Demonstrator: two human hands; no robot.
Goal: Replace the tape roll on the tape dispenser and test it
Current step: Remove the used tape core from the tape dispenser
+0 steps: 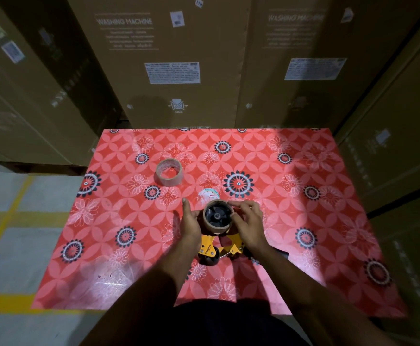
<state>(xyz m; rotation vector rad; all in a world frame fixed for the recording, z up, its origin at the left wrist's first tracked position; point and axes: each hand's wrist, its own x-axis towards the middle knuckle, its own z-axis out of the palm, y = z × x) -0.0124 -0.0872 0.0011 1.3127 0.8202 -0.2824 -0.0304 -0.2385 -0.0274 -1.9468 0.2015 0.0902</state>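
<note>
A yellow tape dispenser [210, 245] lies on the red flowered table [303, 221] near its front middle. A brown cardboard roll [216, 227] sits on the dispenser's black hub [217, 216]. My left hand [190, 222] presses against the roll's left side, its fingers partly stretched out. My right hand [247, 221] grips the roll's right rim with thumb and fingers. A second tape roll [169, 172], brown with a clear sheen, lies flat on the table farther back and to the left, apart from both hands.
Tall cardboard boxes [169, 58] marked "washing machine" stand right behind the table and along both sides. A small round sticker [209, 194] lies on the cloth just beyond the hands. Grey floor with yellow lines [11, 213] shows on the left.
</note>
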